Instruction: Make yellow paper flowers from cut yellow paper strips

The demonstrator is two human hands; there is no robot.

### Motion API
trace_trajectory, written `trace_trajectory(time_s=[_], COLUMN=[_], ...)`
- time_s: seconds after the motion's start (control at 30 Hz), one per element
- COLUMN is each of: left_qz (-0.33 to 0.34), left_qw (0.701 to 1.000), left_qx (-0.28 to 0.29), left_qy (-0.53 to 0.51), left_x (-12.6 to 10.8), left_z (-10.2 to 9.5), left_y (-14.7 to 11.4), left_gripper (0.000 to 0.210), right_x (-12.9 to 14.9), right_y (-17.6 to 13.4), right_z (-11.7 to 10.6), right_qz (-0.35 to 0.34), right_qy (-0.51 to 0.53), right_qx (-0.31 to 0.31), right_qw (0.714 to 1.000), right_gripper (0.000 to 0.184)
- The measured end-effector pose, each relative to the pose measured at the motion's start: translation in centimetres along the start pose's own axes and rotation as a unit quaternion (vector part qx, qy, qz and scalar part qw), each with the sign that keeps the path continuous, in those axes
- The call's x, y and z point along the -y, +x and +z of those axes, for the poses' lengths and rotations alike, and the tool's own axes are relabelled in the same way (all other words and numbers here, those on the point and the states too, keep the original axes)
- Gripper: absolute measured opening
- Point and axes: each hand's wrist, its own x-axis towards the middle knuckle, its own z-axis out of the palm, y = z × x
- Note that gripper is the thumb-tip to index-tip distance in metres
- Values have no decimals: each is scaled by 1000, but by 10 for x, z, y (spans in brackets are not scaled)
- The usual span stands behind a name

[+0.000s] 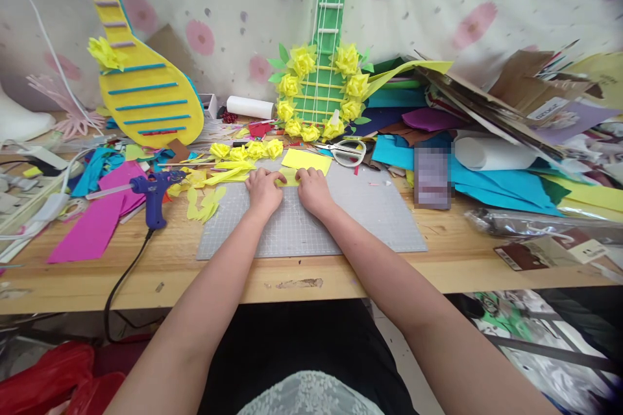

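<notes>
Between my hands a small piece of yellow paper [291, 177] lies on the grey cutting mat [374, 220]. My left hand [265, 189] grips its left side, fingers curled and thumb pointing inward. The right side is held the same way by my right hand [314, 189]. Just behind them rests a larger yellow paper sheet [307, 159]. White-handled scissors [349, 153] lie to its right. Yellow paper roses [246, 150] stand in a row behind my left hand, and loose yellow petals [203, 205] are left of the mat.
A blue glue gun [156, 198] with a trailing cord lies left, beside magenta paper [92, 227]. A yellow guitar-shaped craft [150, 91] and a green one [328, 32] with roses stand at the back. Coloured sheets, cardboard [525, 84] and a blurred rectangle [433, 176] crowd the right.
</notes>
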Motion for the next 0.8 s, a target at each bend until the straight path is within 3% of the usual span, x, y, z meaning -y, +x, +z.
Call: trace_trajectory(time_s=[0.23, 0.4, 0.5, 0.63, 0.73, 0.8], left_qz=[-48, -54, -37, -93, -194, -227], left_qw=[997, 997, 986, 922, 821, 772], left_qx=[-24, -15, -13, -43, -40, -22], left_qy=[-52, -58, -163, -374, -535, -594], left_x=[10, 15, 18, 10, -8, -20], left_z=[0, 5, 7, 4, 0, -1], left_y=[16, 23, 22, 14, 4, -3], left_gripper=[25, 16, 11, 7, 8, 11], right_x=[-1, -8, -11, -11, -6, -3], right_y=[-2, -3, -3, -1, 2, 2], right_z=[-1, -6, -8, -6, -1, 2], right_qz=[5, 17, 47, 96, 122, 124], right_qy=[38, 186, 275, 390, 499, 548], right_qx=[-16, -35, -79, -134, -75, -37], right_qw=[999, 982, 957, 906, 855, 826], right_gripper=[26, 26, 28, 37, 53, 59])
